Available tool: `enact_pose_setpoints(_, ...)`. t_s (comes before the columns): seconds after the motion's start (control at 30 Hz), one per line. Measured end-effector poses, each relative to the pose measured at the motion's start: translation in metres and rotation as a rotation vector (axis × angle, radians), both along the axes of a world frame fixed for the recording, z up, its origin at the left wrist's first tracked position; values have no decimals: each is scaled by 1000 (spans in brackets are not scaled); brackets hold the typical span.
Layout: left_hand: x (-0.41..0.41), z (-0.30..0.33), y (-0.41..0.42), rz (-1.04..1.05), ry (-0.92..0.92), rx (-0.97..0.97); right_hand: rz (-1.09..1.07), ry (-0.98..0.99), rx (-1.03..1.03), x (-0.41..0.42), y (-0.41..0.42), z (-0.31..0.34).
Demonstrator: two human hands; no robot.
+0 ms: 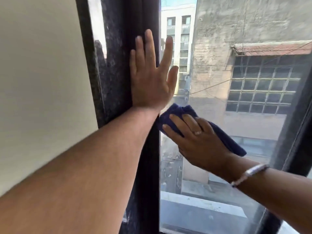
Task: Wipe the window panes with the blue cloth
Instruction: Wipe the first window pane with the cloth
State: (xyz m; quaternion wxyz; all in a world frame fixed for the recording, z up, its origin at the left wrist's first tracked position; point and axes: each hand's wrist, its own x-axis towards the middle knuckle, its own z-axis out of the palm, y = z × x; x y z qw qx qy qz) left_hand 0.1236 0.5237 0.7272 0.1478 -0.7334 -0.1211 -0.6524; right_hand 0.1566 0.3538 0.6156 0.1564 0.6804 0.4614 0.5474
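A large window pane (219,191) fills the right half of the head view, with buildings visible through it. My right hand (199,141) presses a folded blue cloth (228,137) flat against the glass near the pane's left edge. My left hand (152,76) lies flat with fingers spread on the dark vertical window frame (140,166), its thumb and forefinger over the glass. It holds nothing. A ring sits on a right-hand finger and a bracelet on the right wrist.
A cream wall (42,81) stands to the left of the frame. A narrow dusty pane (99,27) lies between wall and frame. Another dark frame bar (293,132) slants down the right edge.
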Motion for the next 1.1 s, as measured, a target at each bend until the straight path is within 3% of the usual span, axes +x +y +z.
enact_pose_setpoints(0.13, -4, 0, -1, 5, 14, -20, 82, -111, -186, 1, -22, -12)
enact_pose_setpoints(0.3, -5, -1, -3, 5, 17, -21, -5, -69, 82, -8, 7, -3)
enact_pose_setpoints(0.37, -4, -1, -3, 13, 19, -17, -49, -77, 55, -17, 14, -15)
enact_pose_setpoints(0.5, -5, -2, -2, 9, 14, -19, 67, -124, -104, -12, -1, 0)
enact_pose_setpoints(0.67, -4, -3, -3, 9, 18, -24, 7, -48, 15, -12, 6, -7)
enact_pose_setpoints(0.83, -4, -2, -2, -2, 7, -29, 69, -104, -133, -11, -1, 6)
enact_pose_setpoints(0.97, -4, -2, -2, 18, 16, -28, -40, -42, 135, -7, 6, 23)
enact_pose_setpoints(1.1, -7, -1, -3, -17, 43, -35, -34, -40, -115, -23, 5, -29)
